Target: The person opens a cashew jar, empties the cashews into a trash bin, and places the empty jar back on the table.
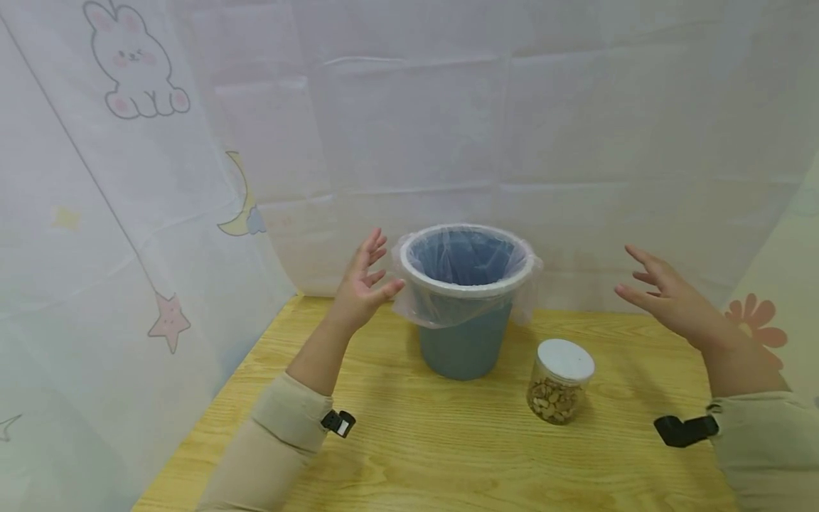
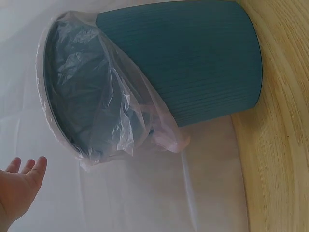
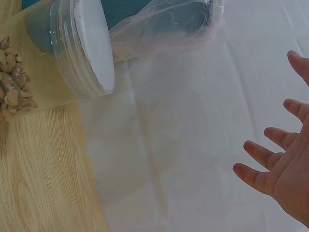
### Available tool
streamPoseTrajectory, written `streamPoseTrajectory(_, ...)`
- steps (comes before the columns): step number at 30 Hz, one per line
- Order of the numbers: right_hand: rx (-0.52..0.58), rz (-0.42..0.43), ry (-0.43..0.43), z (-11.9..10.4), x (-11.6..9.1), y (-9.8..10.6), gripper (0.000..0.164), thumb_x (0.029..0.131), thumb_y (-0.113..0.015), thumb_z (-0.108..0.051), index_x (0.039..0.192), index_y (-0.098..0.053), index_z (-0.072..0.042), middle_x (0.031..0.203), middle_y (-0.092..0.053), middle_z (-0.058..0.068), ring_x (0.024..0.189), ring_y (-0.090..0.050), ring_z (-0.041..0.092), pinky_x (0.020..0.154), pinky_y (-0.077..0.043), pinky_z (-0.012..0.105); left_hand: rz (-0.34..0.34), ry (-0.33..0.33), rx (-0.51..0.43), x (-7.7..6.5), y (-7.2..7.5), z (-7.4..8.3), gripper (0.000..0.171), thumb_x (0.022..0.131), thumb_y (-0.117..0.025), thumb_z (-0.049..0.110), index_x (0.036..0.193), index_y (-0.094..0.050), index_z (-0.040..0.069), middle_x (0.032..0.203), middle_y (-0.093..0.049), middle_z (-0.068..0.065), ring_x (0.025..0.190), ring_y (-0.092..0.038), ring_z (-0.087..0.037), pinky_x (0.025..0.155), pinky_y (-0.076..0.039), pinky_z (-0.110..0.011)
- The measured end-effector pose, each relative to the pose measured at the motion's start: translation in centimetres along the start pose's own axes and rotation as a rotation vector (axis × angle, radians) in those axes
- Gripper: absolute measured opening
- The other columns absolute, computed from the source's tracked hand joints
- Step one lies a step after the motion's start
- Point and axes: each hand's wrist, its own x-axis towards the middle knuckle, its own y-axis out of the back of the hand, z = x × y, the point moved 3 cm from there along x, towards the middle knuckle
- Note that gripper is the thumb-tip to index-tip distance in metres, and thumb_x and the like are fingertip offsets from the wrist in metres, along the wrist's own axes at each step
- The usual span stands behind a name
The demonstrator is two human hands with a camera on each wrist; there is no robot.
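Observation:
A blue-grey trash bin (image 1: 462, 345) stands upright at the back of the table, its white rim lined with a thin translucent plastic bag (image 1: 441, 309) that hangs over the outside. Just left of the rim my left hand (image 1: 363, 291) is raised, fingers spread and holding nothing. My right hand (image 1: 668, 299) hovers well to the right of the bin, also with loose, spread fingers and nothing in it. Between them, right of the bin, sits a clear jar (image 1: 557, 395) with a white lid (image 1: 566, 359), partly filled with tan nut-like pieces. The right wrist view shows this jar (image 3: 84, 48) close up.
The wood-grain table (image 1: 409, 441) reaches to a pale fabric backdrop (image 1: 576, 142) right behind the bin. A second sheet with bunny and star prints (image 1: 137, 64) hangs along the left. Black straps (image 1: 338, 422) are on both sleeves.

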Motion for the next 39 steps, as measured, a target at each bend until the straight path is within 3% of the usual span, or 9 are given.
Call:
streamPoseTrajectory(9, 0.008, -0.002, 0.012, 0.0, -0.3, 0.0, 0.072, 0.096, -0.048, -0.025, 0.144, 0.003, -0.042, 0.151, 0.011, -0.010, 0.131, -0.010, 0.048, 0.084, -0.024, 0.071, -0.056, -0.042, -0.037, 0.2, -1.5, 0.6, 0.079, 0.082, -0.061, 0.000, 0.147, -0.015, 0.008, 0.146, -0.022, -0.017, 0.132, -0.024, -0.039, 0.101, -0.030, -0.055)
streamPoseTrajectory(16, 0.030, -0.020, 0.003, 0.2, -0.5, -0.1, 0.071, 0.097, -0.047, -0.024, 0.144, 0.004, -0.042, 0.152, 0.011, -0.007, 0.131, -0.011, 0.048, 0.084, -0.024, 0.072, -0.093, -0.062, -0.070, 0.4, -2.7, 1.0, 0.079, 0.083, -0.061, 0.001, 0.146, -0.015, 0.008, 0.147, -0.022, -0.017, 0.132, -0.026, -0.035, 0.101, -0.030, -0.054)
streamPoseTrajectory(24, 0.055, -0.037, 0.007, 0.5, -0.6, -0.3, 0.071, 0.097, -0.046, -0.021, 0.144, 0.003, -0.041, 0.151, 0.005, -0.012, 0.130, -0.013, 0.045, 0.085, -0.026, 0.068, -0.119, -0.065, -0.124, 0.4, -3.9, 1.1, 0.078, 0.084, -0.062, 0.004, 0.146, -0.016, 0.009, 0.147, -0.021, -0.014, 0.133, -0.025, -0.032, 0.102, -0.030, -0.051)
streamPoseTrajectory(26, 0.034, -0.036, 0.017, 0.5, -0.6, -0.4, 0.071, 0.097, -0.046, -0.020, 0.145, 0.002, -0.040, 0.151, 0.001, -0.011, 0.129, -0.018, 0.042, 0.088, -0.034, 0.057, -0.128, -0.081, -0.140, 0.3, -4.2, 1.2, 0.077, 0.084, -0.062, 0.004, 0.146, -0.016, 0.008, 0.147, -0.020, -0.015, 0.133, -0.025, -0.033, 0.102, -0.030, -0.052)
streamPoseTrajectory(28, 0.017, -0.036, 0.027, 0.6, -0.7, -0.4, 0.071, 0.097, -0.046, -0.019, 0.145, 0.002, -0.038, 0.151, -0.003, -0.010, 0.128, -0.022, 0.037, 0.088, -0.041, 0.038, -0.142, -0.097, -0.158, 0.2, -4.5, 1.3, 0.077, 0.084, -0.062, 0.003, 0.146, -0.017, 0.006, 0.147, -0.020, -0.017, 0.133, -0.024, -0.035, 0.101, -0.030, -0.052)
streamPoseTrajectory(32, 0.000, -0.034, 0.040, 0.6, -0.9, -0.4, 0.072, 0.096, -0.047, -0.017, 0.146, 0.000, -0.037, 0.150, -0.008, -0.010, 0.127, -0.027, 0.020, 0.073, -0.035, 0.008, -0.172, -0.137, -0.179, 0.2, -5.2, 1.4, 0.075, 0.084, -0.060, 0.000, 0.145, -0.016, 0.002, 0.147, -0.020, -0.020, 0.132, -0.023, -0.039, 0.101, -0.030, -0.054)
streamPoseTrajectory(35, 0.007, -0.033, 0.053, 0.6, -0.9, -0.5, 0.072, 0.096, -0.048, -0.015, 0.146, 0.000, -0.036, 0.150, -0.009, -0.011, 0.124, -0.028, 0.006, 0.073, -0.035, 0.006, -0.184, -0.162, -0.200, 0.2, -5.7, 1.6, 0.074, 0.085, -0.061, 0.006, 0.144, -0.017, 0.002, 0.146, -0.022, -0.020, 0.131, -0.024, -0.040, 0.101, -0.030, -0.054)
streamPoseTrajectory(39, 0.020, -0.038, 0.074, 0.6, -1.0, -0.5, 0.073, 0.095, -0.048, -0.012, 0.147, -0.001, -0.034, 0.150, -0.010, -0.010, 0.119, -0.030, -0.002, 0.074, -0.035, 0.004, -0.217, -0.163, -0.231, 0.2, -6.6, 1.9, 0.074, 0.086, -0.062, 0.011, 0.144, -0.018, 0.003, 0.146, -0.023, -0.018, 0.131, -0.026, -0.036, 0.101, -0.031, -0.054)
